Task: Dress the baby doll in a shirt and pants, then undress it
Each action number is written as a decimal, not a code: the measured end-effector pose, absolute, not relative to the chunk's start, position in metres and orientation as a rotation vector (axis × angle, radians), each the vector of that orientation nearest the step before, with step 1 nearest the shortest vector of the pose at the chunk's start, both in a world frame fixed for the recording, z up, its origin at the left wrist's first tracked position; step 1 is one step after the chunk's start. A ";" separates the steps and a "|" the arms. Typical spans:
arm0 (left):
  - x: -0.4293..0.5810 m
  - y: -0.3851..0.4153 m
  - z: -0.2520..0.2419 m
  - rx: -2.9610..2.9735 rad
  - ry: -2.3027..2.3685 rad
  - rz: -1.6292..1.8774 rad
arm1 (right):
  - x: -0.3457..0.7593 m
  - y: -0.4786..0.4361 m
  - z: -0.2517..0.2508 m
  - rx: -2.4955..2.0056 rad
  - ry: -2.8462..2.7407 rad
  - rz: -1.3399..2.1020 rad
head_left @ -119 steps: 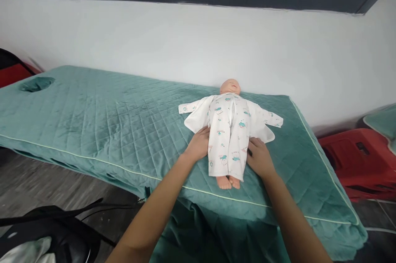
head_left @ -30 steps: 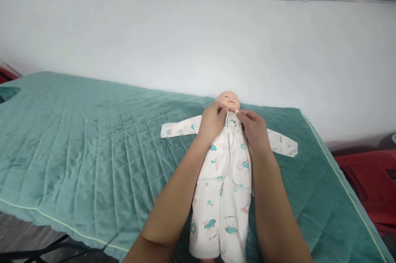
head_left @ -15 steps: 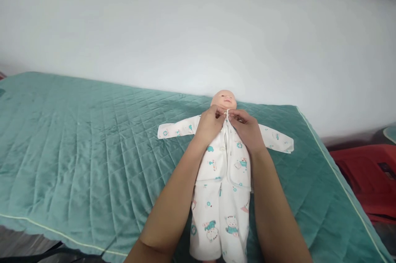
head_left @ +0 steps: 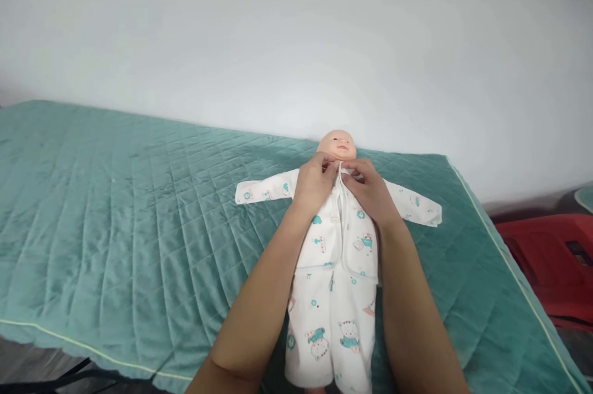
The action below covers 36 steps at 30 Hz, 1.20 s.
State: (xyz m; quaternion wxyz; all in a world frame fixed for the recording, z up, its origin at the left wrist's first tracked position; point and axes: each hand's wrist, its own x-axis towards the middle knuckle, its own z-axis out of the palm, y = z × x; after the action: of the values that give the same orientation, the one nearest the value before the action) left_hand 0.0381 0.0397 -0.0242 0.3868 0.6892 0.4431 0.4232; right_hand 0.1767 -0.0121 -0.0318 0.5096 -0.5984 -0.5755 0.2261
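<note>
We see the printed jacket (head_left: 317, 246) over the front of the doll (head_left: 337, 143), its sleeves (head_left: 266, 190) reaching out on either side of the doll; our left hand (head_left: 317, 183) and right hand (head_left: 369, 190) both appear to pinch its front edges just below the doll's chin. We judge the cloth light, soft and limp, neither slippery nor fragile; the front edges near the doll's neck look our best hold, since the looser cloth lower down the doll would likely crumple.

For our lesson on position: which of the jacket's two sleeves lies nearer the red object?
The sleeve by the person's right hand; its cuff points toward the red object, whereas the other sleeve points away.
</note>
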 end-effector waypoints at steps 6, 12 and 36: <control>0.040 0.041 -0.023 1.779 1.176 1.028 | 0.178 -0.011 -0.034 -1.422 -1.381 0.526; 0.039 0.042 -0.024 1.817 1.139 1.024 | 0.178 -0.011 -0.037 -1.399 -1.328 0.508; 0.039 0.045 -0.029 1.666 1.052 1.101 | 0.170 -0.017 -0.022 -1.468 -1.325 0.643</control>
State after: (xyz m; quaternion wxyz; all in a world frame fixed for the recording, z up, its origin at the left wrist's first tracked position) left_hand 0.0386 0.0453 -0.0292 0.4280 0.6670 0.4212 0.4410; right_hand 0.1702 -0.0168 -0.0217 0.5064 -0.6088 -0.5494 0.2666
